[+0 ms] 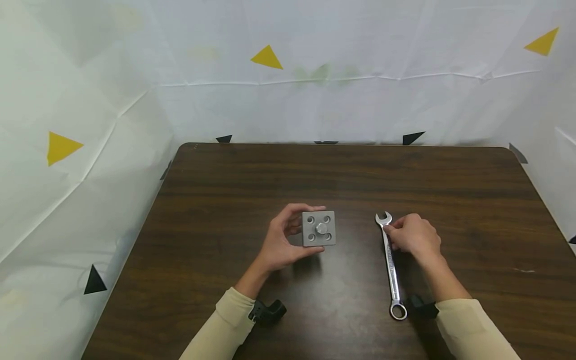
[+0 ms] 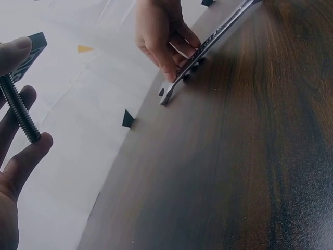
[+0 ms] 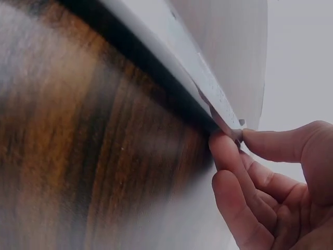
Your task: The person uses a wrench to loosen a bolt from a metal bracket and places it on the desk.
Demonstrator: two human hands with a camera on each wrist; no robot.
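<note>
Dark wooden table [image 1: 342, 175] against white sheeting, left hand [image 1: 283, 240] gripping a grey square plate [image 1: 318, 228] with a threaded bolt [image 2: 20, 109] above mid-table, right hand [image 1: 414, 237] pinching a wrench [image 1: 390, 265] near its open end, wrench lying flat on the table

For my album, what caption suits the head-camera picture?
Left hand holds a grey bolted block; right hand pinches a wrench on the table.

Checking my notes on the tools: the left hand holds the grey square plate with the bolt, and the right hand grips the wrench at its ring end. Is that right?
Not quite. The right hand pinches the wrench just below its open-jaw end; the ring end lies free near the sleeve, as the head view shows. The left hand does hold the grey square plate with the bolt.
</note>
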